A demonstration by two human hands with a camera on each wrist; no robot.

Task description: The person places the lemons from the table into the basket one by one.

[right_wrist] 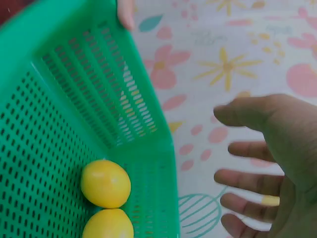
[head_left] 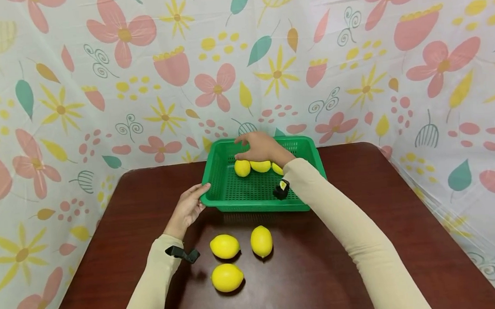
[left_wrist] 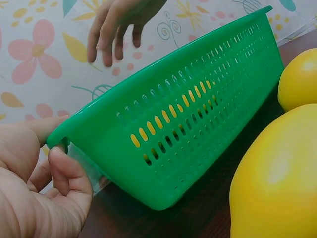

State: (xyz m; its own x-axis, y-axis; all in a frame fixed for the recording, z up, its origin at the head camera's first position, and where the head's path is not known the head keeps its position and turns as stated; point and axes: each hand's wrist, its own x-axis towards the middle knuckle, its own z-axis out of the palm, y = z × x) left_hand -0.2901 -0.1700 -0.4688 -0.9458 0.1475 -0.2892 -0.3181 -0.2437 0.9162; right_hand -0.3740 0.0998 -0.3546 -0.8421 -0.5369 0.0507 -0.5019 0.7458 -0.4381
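A green plastic basket with slotted walls stands at the far side of the table. My left hand grips its front left corner; the left wrist view shows the thumb and curled fingers pinching the rim. Above the basket hovers my right hand, its fingers spread and nothing in them, as the right wrist view confirms. Inside the basket lie a lemon, a second lemon and a third, partly hidden by the right arm.
On the dark wooden table, in front of the basket, lie three more lemons: one on the left, one on the right and one nearest. A flowered curtain hangs right behind the table.
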